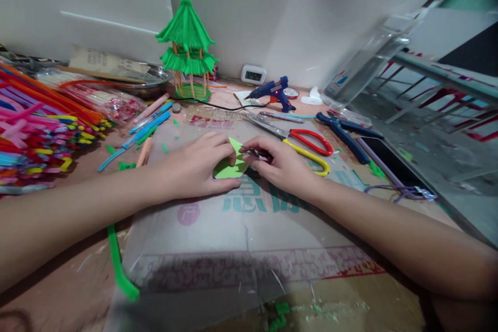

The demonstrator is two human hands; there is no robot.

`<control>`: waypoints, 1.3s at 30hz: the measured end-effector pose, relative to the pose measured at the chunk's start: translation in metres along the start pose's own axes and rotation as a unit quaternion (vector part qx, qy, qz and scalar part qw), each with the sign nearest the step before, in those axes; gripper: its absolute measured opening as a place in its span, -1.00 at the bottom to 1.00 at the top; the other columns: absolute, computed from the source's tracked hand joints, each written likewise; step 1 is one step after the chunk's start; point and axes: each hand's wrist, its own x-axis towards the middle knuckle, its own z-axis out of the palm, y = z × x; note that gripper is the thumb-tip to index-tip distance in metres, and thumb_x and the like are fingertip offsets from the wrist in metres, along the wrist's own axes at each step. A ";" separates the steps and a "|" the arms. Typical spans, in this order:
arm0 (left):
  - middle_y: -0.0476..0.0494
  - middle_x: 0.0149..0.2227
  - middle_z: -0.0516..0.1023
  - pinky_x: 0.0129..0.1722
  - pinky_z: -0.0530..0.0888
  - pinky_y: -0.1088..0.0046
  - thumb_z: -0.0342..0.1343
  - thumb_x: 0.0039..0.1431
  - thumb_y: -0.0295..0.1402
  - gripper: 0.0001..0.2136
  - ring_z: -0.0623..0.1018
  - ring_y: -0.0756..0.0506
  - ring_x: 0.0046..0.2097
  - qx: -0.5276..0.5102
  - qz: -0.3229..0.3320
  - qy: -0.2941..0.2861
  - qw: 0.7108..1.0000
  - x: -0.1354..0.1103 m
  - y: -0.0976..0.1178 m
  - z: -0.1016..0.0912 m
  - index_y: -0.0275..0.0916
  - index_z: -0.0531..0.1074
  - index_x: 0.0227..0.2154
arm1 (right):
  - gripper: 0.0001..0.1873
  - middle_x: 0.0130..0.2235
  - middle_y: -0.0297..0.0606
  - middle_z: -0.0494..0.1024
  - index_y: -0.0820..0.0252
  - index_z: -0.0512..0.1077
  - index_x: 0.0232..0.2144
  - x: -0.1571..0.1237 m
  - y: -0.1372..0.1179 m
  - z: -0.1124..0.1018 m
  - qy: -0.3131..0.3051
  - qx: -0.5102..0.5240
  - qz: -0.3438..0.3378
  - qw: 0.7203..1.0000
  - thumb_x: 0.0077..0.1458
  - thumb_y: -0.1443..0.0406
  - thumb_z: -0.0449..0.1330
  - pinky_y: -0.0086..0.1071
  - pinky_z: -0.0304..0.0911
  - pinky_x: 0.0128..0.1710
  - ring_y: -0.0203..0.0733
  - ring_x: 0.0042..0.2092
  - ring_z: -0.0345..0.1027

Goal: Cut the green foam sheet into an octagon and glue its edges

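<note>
A small light-green piece of paper or card lies on the printed cardboard sheet. My left hand grips it from the left, with curled fingers over it and the thumb along its lower edge. At the paper's right edge, my right hand pinches a small, dark, shiny object; blur and the fingers hide its kind. Just beyond the right hand lie scissors with one red and one yellow handle.
Behind stand a green pipe-cleaner pavilion, a blue glue gun and a small digital clock. Colourful pipe cleaners crowd the left. Blue-handled pliers and a phone lie to the right, near the table edge.
</note>
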 end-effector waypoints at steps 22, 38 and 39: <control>-0.38 0.27 0.26 0.21 0.25 -0.09 0.12 0.13 0.08 -0.34 0.26 -0.42 0.29 0.012 -0.102 0.056 0.993 -0.001 -0.011 0.004 -0.21 0.23 0.19 | -0.76 -0.39 -0.36 0.45 0.20 0.44 -0.14 0.001 0.003 -0.005 0.049 0.090 0.058 0.993 0.20 0.20 0.14 -0.41 0.19 -0.41 -0.31 -0.41 0.27; -0.18 0.07 0.36 0.12 0.39 0.11 0.29 0.12 -0.26 -0.40 0.41 -0.22 0.13 -0.034 -0.012 0.238 0.971 -0.005 0.000 -0.002 -0.06 0.20 0.19 | -0.70 -0.33 -0.32 0.51 0.17 0.45 -0.23 -0.002 -0.006 -0.011 -0.026 0.237 0.126 0.963 0.03 0.12 0.27 -0.40 0.28 -0.36 -0.29 -0.36 0.34; -0.18 0.06 0.38 0.11 0.40 0.12 0.28 0.14 -0.28 -0.42 0.41 -0.21 0.12 -0.037 -0.010 0.246 0.968 -0.005 0.000 -0.002 -0.06 0.20 0.19 | -0.73 -0.37 -0.35 0.48 0.17 0.45 -0.29 -0.003 -0.008 -0.011 -0.036 0.235 0.125 0.963 0.01 0.13 0.28 -0.42 0.25 -0.38 -0.31 -0.39 0.31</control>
